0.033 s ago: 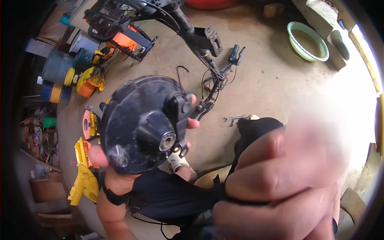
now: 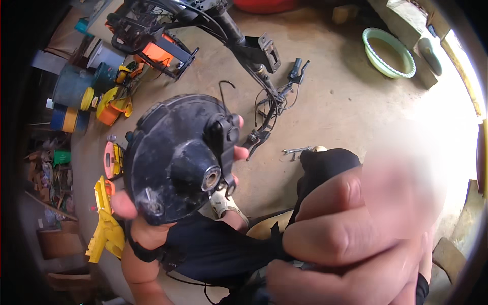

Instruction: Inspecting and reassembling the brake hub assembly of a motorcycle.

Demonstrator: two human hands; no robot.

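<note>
A round black drum brake plate [image 2: 152, 132], scuffed and dusty, is held up left of the middle. It has a cone-shaped hub with a metal-lined hole, a lever at its right side and a thin bent rod on top. My left hand [image 2: 148, 230] grips it from behind and below. The thumb shows at its lower left edge and fingertips at its right edge. Very close to the camera at the right is my right hand [image 2: 345, 229], apart from the plate. Its fingers are curled and its upper part is blurred. Whatever those fingers may hold cannot be made out.
A stripped scooter frame [image 2: 234, 30] with handlebars [image 2: 277, 101] lies ahead on the concrete floor. Wrenches [image 2: 297, 150] lie near my dark-clothed knee [image 2: 330, 162]. Yellow plastic parts [image 2: 107, 229] and buckets line the left. A pale green basin [image 2: 389, 53] sits at the far right.
The brake plate has shifted slightly left in my left hand, its hub tilting a little. My right hand stays curled and has moved only slightly.
</note>
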